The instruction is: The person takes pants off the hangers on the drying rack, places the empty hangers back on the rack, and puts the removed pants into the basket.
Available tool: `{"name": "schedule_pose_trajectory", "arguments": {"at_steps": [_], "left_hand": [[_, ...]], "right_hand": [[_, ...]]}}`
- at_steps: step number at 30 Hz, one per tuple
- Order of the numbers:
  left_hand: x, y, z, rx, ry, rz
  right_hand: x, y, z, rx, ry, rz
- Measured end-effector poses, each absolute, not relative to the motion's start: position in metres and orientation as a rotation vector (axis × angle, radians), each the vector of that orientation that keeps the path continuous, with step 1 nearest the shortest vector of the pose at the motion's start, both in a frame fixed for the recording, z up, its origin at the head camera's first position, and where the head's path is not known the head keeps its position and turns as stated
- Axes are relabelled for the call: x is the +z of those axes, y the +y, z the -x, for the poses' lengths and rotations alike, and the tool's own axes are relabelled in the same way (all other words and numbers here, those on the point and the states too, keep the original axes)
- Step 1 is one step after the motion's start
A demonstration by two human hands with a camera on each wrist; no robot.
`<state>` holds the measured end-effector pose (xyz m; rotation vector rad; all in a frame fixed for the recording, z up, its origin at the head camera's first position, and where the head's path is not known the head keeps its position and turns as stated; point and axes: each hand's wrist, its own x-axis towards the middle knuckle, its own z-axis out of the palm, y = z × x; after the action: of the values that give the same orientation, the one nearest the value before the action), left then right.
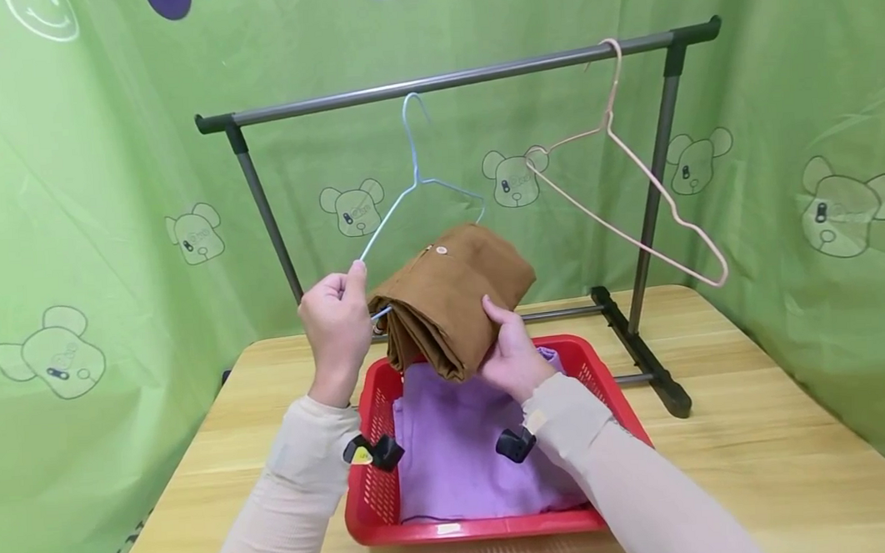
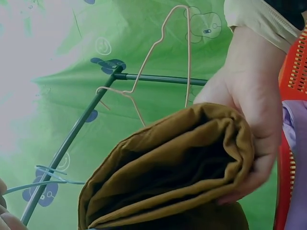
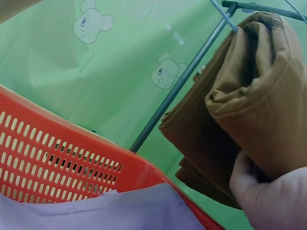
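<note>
My left hand [image 1: 336,324] pinches the lower left corner of a light blue hanger [image 1: 416,169]. The hanger's hook is just at the rail's lower edge in the head view; whether it touches I cannot tell. Folded brown trousers [image 1: 454,297] with a pale button lie over the hanger's bottom bar. My right hand [image 1: 518,356] holds their lower right side, thumb on the front and fingers behind or under the cloth. Layered folds of the trousers [image 2: 168,167] show at their end in the left wrist view. In the right wrist view my right thumb [image 3: 247,179] presses into the cloth.
A red basket [image 1: 365,514] holding folded purple cloth [image 1: 460,468] stands on the wooden table [image 1: 751,427] below my hands. Behind it rises a metal rack [image 1: 477,76]. A pink hanger [image 1: 651,178] hangs at the rail's right end. Green printed curtain [image 1: 814,65] surrounds the table.
</note>
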<state>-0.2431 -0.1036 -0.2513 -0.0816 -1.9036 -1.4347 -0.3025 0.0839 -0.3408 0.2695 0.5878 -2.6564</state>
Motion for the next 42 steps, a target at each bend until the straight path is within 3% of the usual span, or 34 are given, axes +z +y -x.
{"name": "schedule_pose_trajectory", "arguments": {"at_steps": [17, 42], "left_hand": [[-0.259, -0.108, 0.247, -1.410, -1.935, 0.086], [-0.270, -0.109, 0.251, -1.332, -1.987, 0.054]], "right_hand": [[-0.323, 0.095, 0.304, -2.772, 0.565, -0.050], [-0.296, 0.094, 0.302, -2.840, 0.533, 0.007]]}}
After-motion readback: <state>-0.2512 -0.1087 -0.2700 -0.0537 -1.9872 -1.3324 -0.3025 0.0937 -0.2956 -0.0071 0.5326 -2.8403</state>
